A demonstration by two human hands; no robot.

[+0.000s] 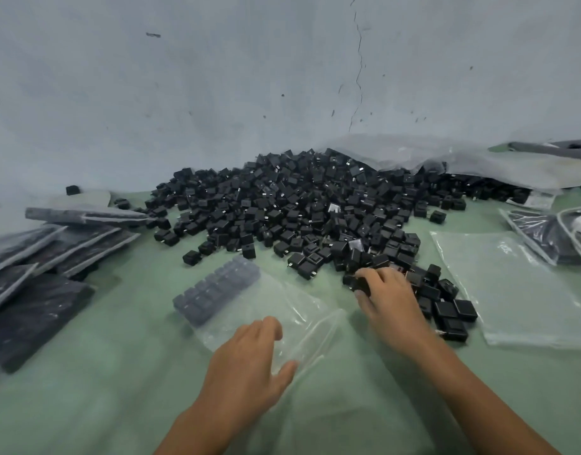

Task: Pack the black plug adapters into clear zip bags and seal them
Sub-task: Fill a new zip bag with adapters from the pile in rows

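Observation:
A big heap of black plug adapters (pixel 315 205) covers the green table against the wall. In front of it lies a clear zip bag (pixel 302 310) with two rows of adapters (pixel 217 290) packed at its far end. My left hand (pixel 246 359) lies flat on the bag's near, open end, fingers spread over the plastic. My right hand (pixel 387 300) is at the heap's near right edge, its fingers and thumb curled round a black adapter (pixel 361 284).
Filled zip bags (pixel 36 257) lie stacked at the left. A pile of empty clear bags (pixel 519 290) lies at the right, with more packed bags and a white cable (pixel 575 231) beyond. A large plastic sheet (pixel 479 162) drapes over the heap's far right.

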